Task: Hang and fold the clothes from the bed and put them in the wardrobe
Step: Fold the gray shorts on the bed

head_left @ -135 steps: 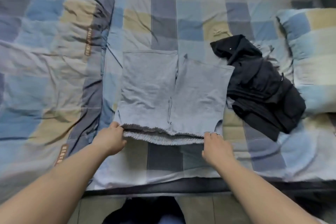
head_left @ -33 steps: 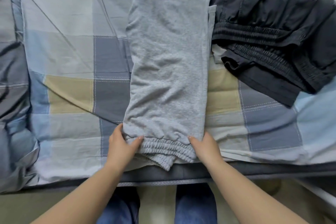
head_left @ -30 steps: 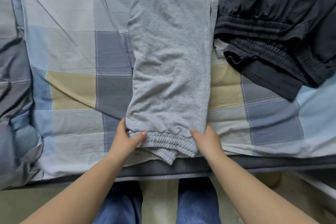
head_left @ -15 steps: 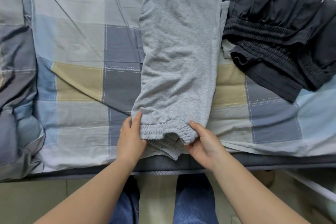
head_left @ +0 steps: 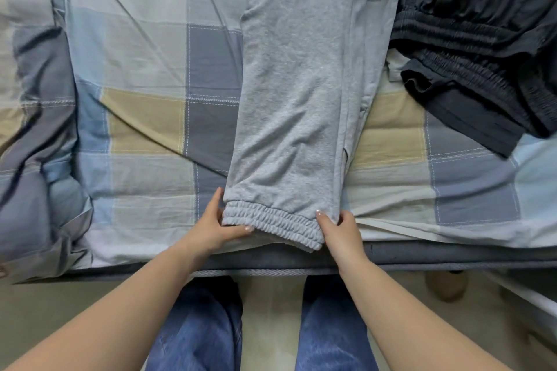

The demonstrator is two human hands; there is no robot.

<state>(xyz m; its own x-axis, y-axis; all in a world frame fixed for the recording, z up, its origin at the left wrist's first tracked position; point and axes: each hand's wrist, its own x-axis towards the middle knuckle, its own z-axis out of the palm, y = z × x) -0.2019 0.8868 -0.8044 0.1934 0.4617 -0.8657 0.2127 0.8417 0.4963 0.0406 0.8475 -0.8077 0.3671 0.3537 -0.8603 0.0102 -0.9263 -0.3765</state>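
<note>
Looking down from the head camera, I see the grey shorts [head_left: 298, 93] folded lengthwise into one long strip on the checked bedsheet [head_left: 144, 117], running from the far edge of view to the near edge of the bed. Their gathered elastic waistband [head_left: 271, 224] lies nearest me, just over the dark mattress edge [head_left: 452, 253].

My left hand [head_left: 211, 227] sits at the left end of the waistband: its fingers run straight up along the fabric's left side, and the thumb is tucked in under the band, so it is pinching that corner. My right hand [head_left: 339, 232] holds the right end, thumb on top of the cloth and the other fingers curled round the edge beneath. Both hands have hold of the waistband, one at each end.

Right of the shorts, at the far right of the bed and just touching their edge, a heap of black clothes [head_left: 476, 39] lies bunched, with ribbed elastic bands showing. A rumpled duvet [head_left: 33, 129] in the same check pattern is piled along the left. Below the bed edge I can see blue jeans [head_left: 199, 328] on my legs and the pale floor [head_left: 60, 304].
</note>
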